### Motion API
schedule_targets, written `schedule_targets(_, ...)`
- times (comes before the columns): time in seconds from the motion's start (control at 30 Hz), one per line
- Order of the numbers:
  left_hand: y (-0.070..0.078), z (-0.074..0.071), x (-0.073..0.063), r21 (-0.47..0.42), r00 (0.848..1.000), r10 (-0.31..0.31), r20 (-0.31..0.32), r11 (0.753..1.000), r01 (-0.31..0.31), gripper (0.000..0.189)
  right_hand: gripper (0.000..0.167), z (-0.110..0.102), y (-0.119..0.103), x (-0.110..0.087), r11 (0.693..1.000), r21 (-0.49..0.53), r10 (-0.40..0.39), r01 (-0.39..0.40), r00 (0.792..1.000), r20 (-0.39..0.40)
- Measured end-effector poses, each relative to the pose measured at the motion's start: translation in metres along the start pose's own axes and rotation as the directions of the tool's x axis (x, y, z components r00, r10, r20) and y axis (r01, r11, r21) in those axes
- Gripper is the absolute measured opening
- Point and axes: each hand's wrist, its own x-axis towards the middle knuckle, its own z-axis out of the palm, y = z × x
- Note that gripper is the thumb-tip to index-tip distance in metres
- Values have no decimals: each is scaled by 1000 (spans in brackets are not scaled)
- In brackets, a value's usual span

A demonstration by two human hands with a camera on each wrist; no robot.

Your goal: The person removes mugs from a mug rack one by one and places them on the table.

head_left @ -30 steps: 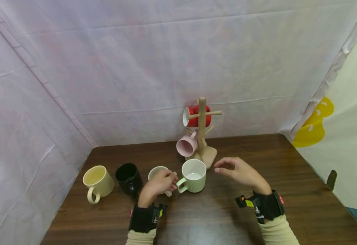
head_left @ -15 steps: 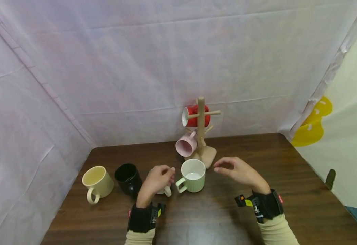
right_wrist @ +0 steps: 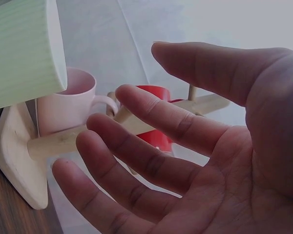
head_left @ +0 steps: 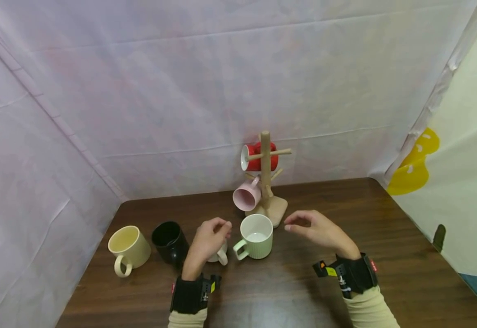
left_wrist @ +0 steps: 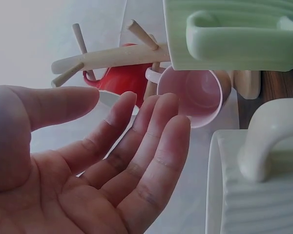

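Note:
My left hand (head_left: 207, 241) hovers over a white ribbed mug (left_wrist: 263, 200), its fingers relaxed and holding nothing; in the head view it hides most of that mug. Just right of it stands a pale green ribbed mug (head_left: 259, 237), upright, handle toward the lower left. My right hand (head_left: 318, 230) hangs in the air to the right of the green mug, fingers loosely bent, with nothing in them. Behind the green mug is a wooden mug tree (head_left: 265, 173). A red mug (head_left: 273, 159) hangs on its upper part and a pink mug (head_left: 246, 197) lower on the left.
A black mug (head_left: 169, 241) and a yellow mug (head_left: 129, 248) stand upright on the left side of the dark wooden table (head_left: 271, 291). A pale cloth wall (head_left: 173, 100) rises behind the table's back edge.
My left hand has shifted slightly left and up, covering more of the white mug in the head view. The right hand stays nearly still. The mugs stay in place.

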Motion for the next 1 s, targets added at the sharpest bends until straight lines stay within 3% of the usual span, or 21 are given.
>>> schedule_targets(0.23, -1, 3, 0, 37, 996, 60, -63, 998, -57, 21, 18, -1, 2, -1, 1000, -7, 5, -5, 1000, 5)
schedule_targets(0.43, 0, 6, 2, 43, 992, 75, -104, 997, -71, 19, 18, -1, 3, -1, 1000, -22, -4, 4, 1000, 2)
schedule_targets(0.7, -2, 11, 6, 83, 991, 79, -111, 994, -70, 20, 17, -5, 1, -4, 999, -33, -8, 7, 999, -31)
schedule_targets(1.0, 1, 9, 13, 87, 991, 53, -120, 995, -42, 22, 17, -4, 0, -2, 999, -32, -13, 12, 1000, -17)
